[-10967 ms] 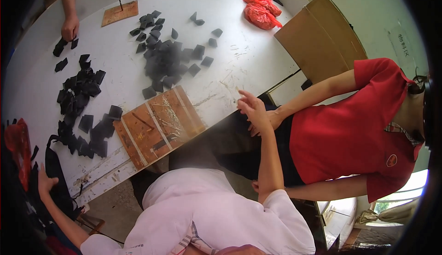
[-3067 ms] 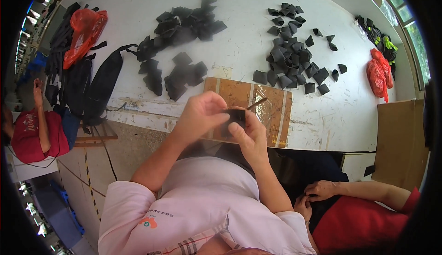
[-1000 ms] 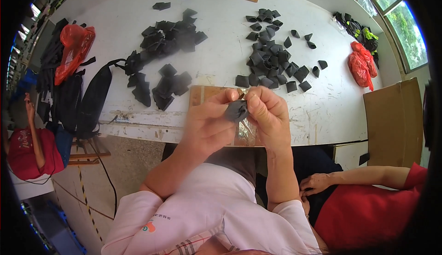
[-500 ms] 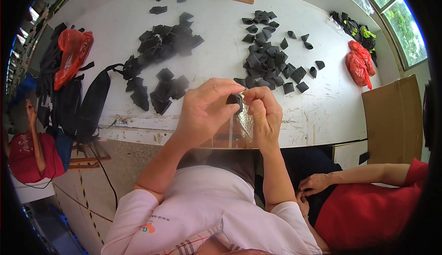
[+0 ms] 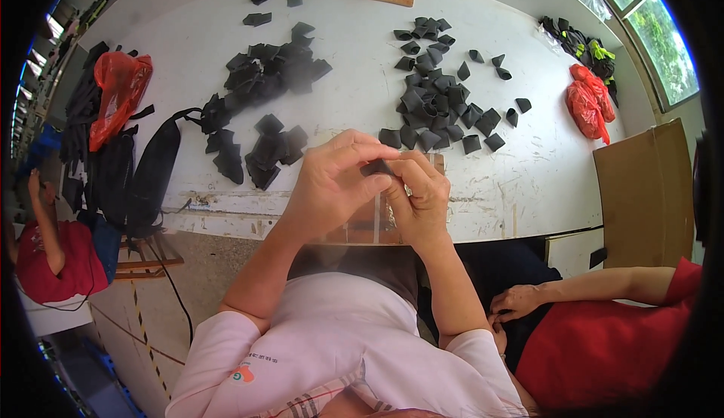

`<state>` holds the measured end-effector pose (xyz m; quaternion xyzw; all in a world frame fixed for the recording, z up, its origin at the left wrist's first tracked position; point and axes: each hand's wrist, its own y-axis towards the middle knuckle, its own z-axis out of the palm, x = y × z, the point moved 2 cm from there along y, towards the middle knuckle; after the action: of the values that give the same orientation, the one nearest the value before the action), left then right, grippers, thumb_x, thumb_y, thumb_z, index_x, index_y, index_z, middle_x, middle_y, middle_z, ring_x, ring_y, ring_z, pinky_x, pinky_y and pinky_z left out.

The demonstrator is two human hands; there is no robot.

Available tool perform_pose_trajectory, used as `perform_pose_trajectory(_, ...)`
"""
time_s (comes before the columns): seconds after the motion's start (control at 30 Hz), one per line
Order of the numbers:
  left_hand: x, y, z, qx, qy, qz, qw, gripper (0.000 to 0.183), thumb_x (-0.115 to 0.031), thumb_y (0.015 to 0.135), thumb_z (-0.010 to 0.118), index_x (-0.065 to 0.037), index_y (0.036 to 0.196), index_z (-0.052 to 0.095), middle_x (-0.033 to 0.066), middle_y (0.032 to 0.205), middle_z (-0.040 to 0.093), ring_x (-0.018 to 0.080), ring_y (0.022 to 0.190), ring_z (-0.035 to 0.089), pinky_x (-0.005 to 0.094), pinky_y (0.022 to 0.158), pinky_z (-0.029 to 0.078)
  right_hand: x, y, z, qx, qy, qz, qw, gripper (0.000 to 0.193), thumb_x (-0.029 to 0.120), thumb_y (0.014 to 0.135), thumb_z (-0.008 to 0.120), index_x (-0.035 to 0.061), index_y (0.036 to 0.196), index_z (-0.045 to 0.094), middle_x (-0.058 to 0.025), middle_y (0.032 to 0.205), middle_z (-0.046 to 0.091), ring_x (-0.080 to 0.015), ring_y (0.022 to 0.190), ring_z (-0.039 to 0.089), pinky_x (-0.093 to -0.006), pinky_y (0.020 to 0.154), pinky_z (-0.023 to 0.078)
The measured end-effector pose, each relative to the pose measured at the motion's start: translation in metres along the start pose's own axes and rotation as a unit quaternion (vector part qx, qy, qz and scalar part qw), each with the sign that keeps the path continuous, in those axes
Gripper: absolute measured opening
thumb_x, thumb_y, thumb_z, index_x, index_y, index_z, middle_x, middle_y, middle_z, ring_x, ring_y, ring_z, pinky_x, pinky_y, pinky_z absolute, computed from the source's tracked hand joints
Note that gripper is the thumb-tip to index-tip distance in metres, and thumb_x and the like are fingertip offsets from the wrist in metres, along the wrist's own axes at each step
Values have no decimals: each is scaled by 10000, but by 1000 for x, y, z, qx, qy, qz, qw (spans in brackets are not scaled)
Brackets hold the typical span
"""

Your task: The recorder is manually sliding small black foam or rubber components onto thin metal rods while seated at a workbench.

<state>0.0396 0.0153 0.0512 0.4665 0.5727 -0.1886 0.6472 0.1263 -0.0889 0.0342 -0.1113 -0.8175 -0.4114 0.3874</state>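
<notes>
Black foam piece (image 5: 375, 167) is sitting pinched between both sets of fingertips, held up above the near edge of the white table (image 5: 528, 161). I'm watching my left hand (image 5: 332, 184) curling closed over it from nine o'clock, thumb and fingers clamping one end, while my right hand (image 5: 422, 195) is gripping the other end from three o'clock, fingers bent tight. It's looking light and soft to me, something that folds rather than snaps, so I'm judging the edges the best place to hold, pads flat, not squeezing hard enough to crease it. Under the hands a wooden board (image 5: 377, 222) is lying at six o'clock of the piece. Loose black pieces (image 5: 437, 101) are spreading at one o'clock, a darker heap (image 5: 264, 86) at eleven o'clock. A person in red (image 5: 603, 342) is sitting at four o'clock.
</notes>
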Motion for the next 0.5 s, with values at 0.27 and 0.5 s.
perform_pose_trajectory(0.27, 19, -15, -8, -60, -430, -102, 895, 131, -74, 802, 577, -22, 917, 609, 84, 896, 586, 189, 832, 552, 320, 777, 461, 12, 7, -4, 47, 19, 50, 997, 212, 53, 685, 674, 17, 876, 591, -70, 741, 554, -150, 576, 521, -241, 502, 423)
perform_pose_trajectory(0.5, 30, -18, -8, -50, -444, -81, 891, 123, -12, 830, 525, -10, 926, 603, 93, 936, 599, 167, 881, 564, 297, 811, 446, 28, 16, -11, 54, -2, 69, 996, 194, 41, 681, 672, 4, 860, 606, -79, 717, 554, -190, 607, 532, -282, 518, 430)
